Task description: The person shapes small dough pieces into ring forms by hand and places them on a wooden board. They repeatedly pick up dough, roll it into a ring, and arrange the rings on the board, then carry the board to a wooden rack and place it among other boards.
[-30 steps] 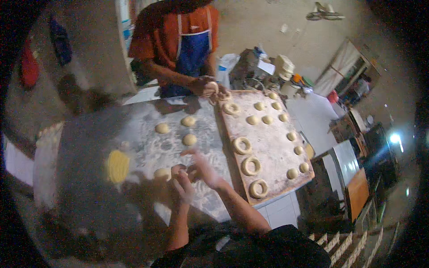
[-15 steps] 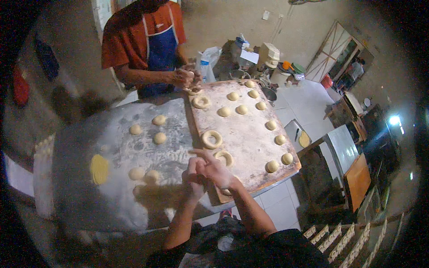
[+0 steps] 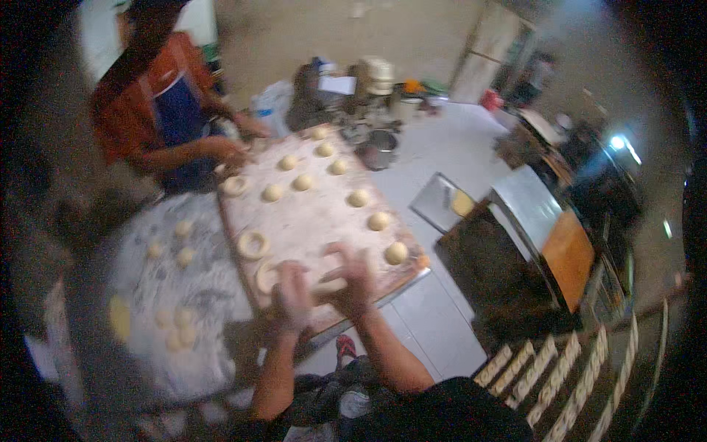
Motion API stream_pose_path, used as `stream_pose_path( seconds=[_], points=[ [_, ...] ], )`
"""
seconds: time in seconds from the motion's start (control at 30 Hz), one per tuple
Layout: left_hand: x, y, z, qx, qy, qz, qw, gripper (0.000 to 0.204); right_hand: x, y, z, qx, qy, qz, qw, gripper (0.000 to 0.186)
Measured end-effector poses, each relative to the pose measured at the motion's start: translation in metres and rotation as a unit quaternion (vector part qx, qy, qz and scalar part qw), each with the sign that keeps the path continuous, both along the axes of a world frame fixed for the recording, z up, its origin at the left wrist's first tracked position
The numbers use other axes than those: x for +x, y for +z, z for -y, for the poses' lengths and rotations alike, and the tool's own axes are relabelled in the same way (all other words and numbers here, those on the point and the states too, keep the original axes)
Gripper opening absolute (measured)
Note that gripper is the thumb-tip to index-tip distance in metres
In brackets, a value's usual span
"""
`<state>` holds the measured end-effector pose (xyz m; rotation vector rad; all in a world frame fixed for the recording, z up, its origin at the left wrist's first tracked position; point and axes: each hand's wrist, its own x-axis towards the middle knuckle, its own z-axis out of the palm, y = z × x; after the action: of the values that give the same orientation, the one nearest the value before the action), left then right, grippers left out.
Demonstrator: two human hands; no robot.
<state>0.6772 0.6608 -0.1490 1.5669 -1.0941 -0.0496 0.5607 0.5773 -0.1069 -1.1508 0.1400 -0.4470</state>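
Near the front of the floured board (image 3: 309, 228), my left hand (image 3: 292, 293) and my right hand (image 3: 352, 278) are at either end of a short pale dough piece (image 3: 322, 289), both blurred. The left fingers are held close together on it; the right thumb is at it, with curved index finger raised. A dough ring (image 3: 266, 275) lies beside my left hand, another (image 3: 253, 244) just behind it. Several dough balls (image 3: 302, 181) sit on the board, one (image 3: 395, 253) right of my right hand.
A co-worker (image 3: 162, 110) in a blue apron works at the board's back left. The metal table (image 3: 155, 287) holds dough balls and a yellow patch. Right are a tray (image 3: 431, 204) on the floor, a steel-and-wood table (image 3: 567, 261) and a slatted rack (image 3: 574, 368).
The view has turned rightward, so board and table appear farther left. My hands moved from above the metal table onto the board and drew apart, with a pale dough piece now between them.
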Motion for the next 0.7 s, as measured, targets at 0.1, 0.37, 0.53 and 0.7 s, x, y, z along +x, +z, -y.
stream_pose_path(
  seconds=[0.1,0.37,0.53,0.7],
  points=[
    [-0.024,0.024,0.005,0.17,-0.011,-0.021,0.985,0.014,-0.009,-0.009,0.013,-0.048,-0.021,-0.029,0.998,0.045],
    [-0.031,0.022,0.021,0.219,-0.026,-0.122,0.968,0.027,-0.026,-0.001,0.037,-0.176,-0.083,-0.192,0.962,0.057],
    [-0.029,0.021,0.033,0.296,0.058,-0.097,0.949,0.046,-0.034,-0.016,0.052,-0.046,-0.118,-0.298,0.946,0.053],
    [-0.029,0.024,0.022,0.408,0.104,0.005,0.907,0.068,-0.034,-0.041,0.047,-0.317,-0.159,-0.397,0.847,0.073]
  ],
)
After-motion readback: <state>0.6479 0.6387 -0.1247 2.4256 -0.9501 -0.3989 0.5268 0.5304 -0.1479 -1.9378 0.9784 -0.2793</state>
